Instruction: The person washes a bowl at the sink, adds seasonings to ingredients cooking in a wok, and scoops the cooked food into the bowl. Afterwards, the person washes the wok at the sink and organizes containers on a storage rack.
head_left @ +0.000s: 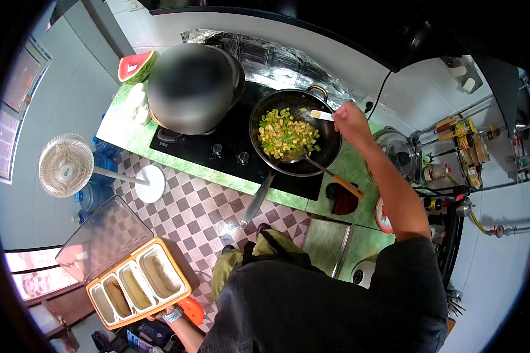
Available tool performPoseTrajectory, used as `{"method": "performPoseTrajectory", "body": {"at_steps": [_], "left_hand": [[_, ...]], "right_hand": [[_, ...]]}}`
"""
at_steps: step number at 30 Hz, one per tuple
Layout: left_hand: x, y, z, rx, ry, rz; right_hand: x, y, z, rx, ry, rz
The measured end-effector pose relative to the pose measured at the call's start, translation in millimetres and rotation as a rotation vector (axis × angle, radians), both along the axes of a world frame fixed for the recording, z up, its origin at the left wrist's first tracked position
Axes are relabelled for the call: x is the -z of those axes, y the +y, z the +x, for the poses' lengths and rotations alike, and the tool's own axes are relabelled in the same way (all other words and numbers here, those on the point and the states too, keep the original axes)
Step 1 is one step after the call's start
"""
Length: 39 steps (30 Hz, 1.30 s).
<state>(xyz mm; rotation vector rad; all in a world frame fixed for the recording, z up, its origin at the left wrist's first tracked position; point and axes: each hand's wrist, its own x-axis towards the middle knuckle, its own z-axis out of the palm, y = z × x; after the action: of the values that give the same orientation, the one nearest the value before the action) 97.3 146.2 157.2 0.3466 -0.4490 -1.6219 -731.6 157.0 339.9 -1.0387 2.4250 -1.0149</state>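
At the lower left, my left hand grips the edge of an orange seasoning box, its clear lid swung up. Several white compartments inside hold powders or grains. My right hand is closed on the handle of a small white spoon, with a yellowish powder in its bowl. The spoon is above the right side of a black wok. Chopped green and pale yellow food lies in the wok. Resting in it is a turner with a wooden handle; no hand touches it.
Left of the wok on the black cooktop stands a large pot, partly blurred. A cut watermelon sits at the counter's left end. A white fan and blue water bottles stand on the floor. Condiment bottles line the right.
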Motion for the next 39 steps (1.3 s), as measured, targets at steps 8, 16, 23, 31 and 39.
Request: {"method": "performPoseTrajectory", "body": {"at_steps": [8, 16, 23, 31, 39], "left_hand": [[-6, 4, -8, 0.073, -0.019, -0.060], [1, 2, -31, 0.118, 0.171, -0.094], [-11, 5, -43, 0.008, 0.077, -0.005], [-17, 23, -28, -0.104, 0.053, 0.057], [-14, 22, -34, -0.112, 0.060, 0.083]], "right_hand": [[5, 8, -24, 0.037, 0.129, -0.046], [15, -1, -21, 0.059, 0.076, -0.032], [29, -29, -4, 0.031, 0.121, -0.034], [5, -54, 19, 0.005, 0.039, -0.019], [4, -23, 16, 0.007, -0.043, 0.011]]}}
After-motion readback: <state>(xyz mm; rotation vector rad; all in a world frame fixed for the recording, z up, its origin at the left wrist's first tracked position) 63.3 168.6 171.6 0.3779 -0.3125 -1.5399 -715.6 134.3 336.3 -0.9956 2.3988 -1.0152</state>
